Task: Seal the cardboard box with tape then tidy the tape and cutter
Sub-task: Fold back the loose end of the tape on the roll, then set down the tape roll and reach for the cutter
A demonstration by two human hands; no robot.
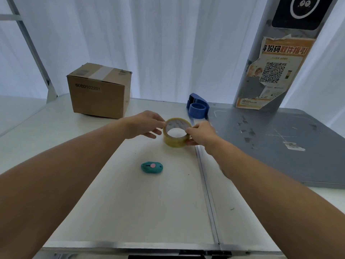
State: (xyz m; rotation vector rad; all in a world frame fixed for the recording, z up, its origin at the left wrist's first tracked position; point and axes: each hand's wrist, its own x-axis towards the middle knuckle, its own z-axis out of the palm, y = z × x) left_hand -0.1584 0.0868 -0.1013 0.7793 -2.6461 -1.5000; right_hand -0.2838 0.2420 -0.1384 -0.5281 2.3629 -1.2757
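Observation:
A roll of clear yellowish tape [176, 142] is at the middle of the white table [130, 202], tilted slightly off its surface. My right hand [202, 133] grips the roll's right side. My left hand [145, 125] pinches its upper left rim with the fingertips. A small teal cutter [152, 167] with a pink button lies on the table nearer to me, apart from both hands. The cardboard box [99, 91] stands at the far left, flaps closed, with a strip of tape along its top.
A blue tape dispenser [197, 108] sits behind the roll at the far edge. A grey cutting mat [280, 146] covers the right side of the table. A grey post with a torn orange poster [270, 71] rises at the back right. White curtains hang behind.

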